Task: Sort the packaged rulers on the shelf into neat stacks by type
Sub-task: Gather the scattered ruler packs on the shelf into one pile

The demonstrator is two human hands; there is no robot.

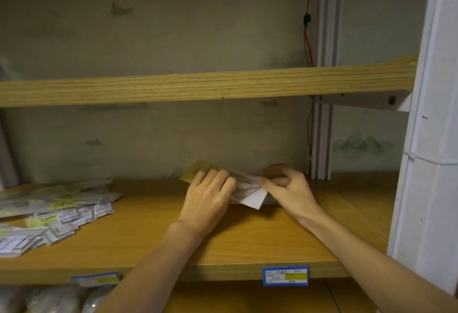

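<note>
Head view: both hands work on a few rulers (pixel 244 184) at the far middle of the shelf (pixel 223 243). Left hand (pixel 208 196) lies flat on them, fingers nearly straight; right hand (pixel 285 186) pinches their right end. Near left, a loose pile (pixel 54 211) lies fanned and unsorted, so most of the sorting looks left to do.
</note>
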